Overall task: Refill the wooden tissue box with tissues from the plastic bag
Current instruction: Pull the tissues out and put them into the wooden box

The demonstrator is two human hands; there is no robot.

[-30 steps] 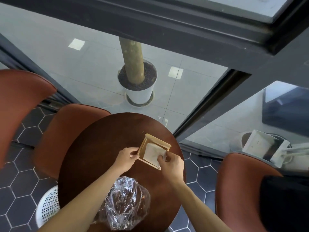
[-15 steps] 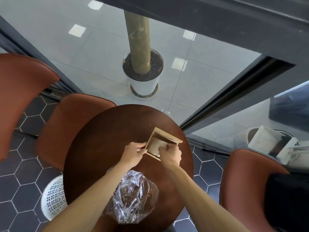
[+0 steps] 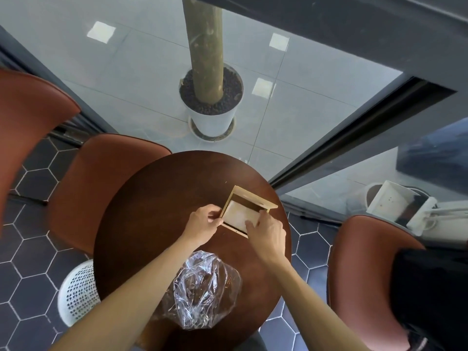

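Observation:
A light wooden tissue box (image 3: 253, 198) sits open on the round dark wooden table (image 3: 157, 206), with a white stack of tissues (image 3: 239, 214) lying inside it. My left hand (image 3: 205, 224) grips the box's left edge. My right hand (image 3: 266, 234) rests at the box's near right corner, fingertips pressing on the tissues. A crumpled clear plastic bag (image 3: 202, 287) lies on the table near me, between my forearms; I cannot tell what is inside it.
Brown leather chairs stand at the left (image 3: 101, 188), far left (image 3: 27, 127) and right (image 3: 367, 274) of the table. A white perforated basket (image 3: 78, 292) sits on the hex-tiled floor at the lower left. Beyond the glass wall stands a potted tree trunk (image 3: 210, 97).
The tissue stack now lies flatter and lower in the box. My right hand shifted from the top of the stack to its near right corner. The camera view moved slightly.

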